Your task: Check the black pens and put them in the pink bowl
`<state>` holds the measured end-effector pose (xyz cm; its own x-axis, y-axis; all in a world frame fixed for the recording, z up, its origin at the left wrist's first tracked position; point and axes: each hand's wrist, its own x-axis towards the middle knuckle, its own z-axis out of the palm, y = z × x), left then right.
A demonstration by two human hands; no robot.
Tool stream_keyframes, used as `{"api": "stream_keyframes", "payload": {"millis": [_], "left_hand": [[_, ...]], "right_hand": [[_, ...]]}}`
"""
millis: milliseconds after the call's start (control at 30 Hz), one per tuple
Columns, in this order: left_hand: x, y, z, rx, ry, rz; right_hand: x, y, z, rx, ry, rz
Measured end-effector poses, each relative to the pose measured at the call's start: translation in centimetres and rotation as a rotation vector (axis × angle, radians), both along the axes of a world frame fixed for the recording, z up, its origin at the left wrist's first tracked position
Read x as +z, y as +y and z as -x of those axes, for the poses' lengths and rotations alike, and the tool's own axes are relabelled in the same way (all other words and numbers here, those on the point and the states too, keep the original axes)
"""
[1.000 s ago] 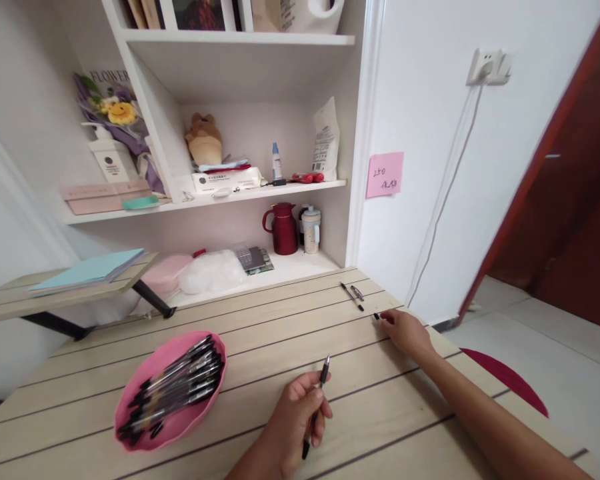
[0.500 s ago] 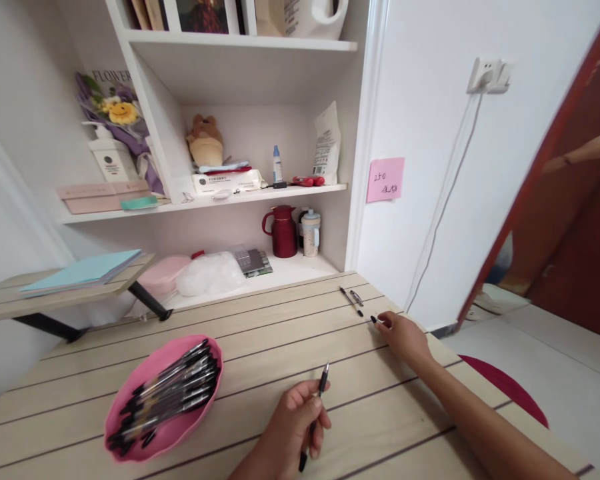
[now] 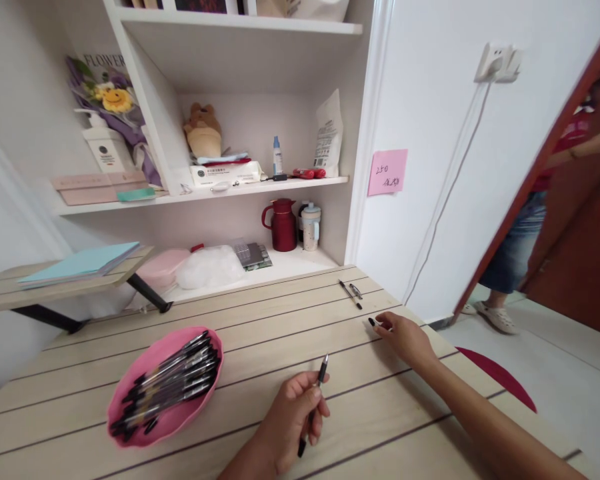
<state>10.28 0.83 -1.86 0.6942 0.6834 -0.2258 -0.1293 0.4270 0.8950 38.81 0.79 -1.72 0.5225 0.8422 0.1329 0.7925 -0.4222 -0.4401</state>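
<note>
My left hand (image 3: 296, 417) is closed around a black pen (image 3: 323, 371), its pointed metal tip up and away from me and its dark end below the palm. My right hand (image 3: 404, 339) pinches a small black-ended pen part (image 3: 372, 322) low over the table, mostly hidden by the fingers. Just beyond it lie a slim black-and-clear pen piece (image 3: 350, 294) and a shorter clear-and-dark piece (image 3: 356, 291) side by side. To the left, a pink bowl (image 3: 193, 417) holds several black-and-clear pens (image 3: 180, 380) in a loose pile.
The slatted wooden table (image 3: 260, 360) meets a white shelf unit with a red jug (image 3: 283, 225) and a speckled cup (image 3: 311, 228). A raised stand (image 3: 105, 270) with blue papers is at left. Another person (image 3: 513, 247) stands in the doorway at right.
The view has tilted slightly downward. My hands keep their holds, with little movement. The other person's body and legs have come into view in the doorway.
</note>
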Motion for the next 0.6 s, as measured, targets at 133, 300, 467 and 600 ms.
{"api": "stream_keyframes", "payload": {"millis": [133,300,467,600], "left_hand": [[0.2,-0.1,0.0,0.004,-0.002,0.009],[0.6,-0.3,-0.1,0.016,0.015,0.011],[0.7,-0.3,-0.1,0.004,0.016,0.014],[0.6,-0.2,-0.1,0.002,0.022,0.027]], "right_hand": [[-0.3,-0.5,0.1,0.017,-0.021,0.035],[-0.7,-1.1,0.0,0.022,-0.051,0.039],[-1.2,-1.7,-0.8,0.030,-0.116,0.052],[-1.5,-1.8,-1.5,0.046,-0.190,0.050]]}}
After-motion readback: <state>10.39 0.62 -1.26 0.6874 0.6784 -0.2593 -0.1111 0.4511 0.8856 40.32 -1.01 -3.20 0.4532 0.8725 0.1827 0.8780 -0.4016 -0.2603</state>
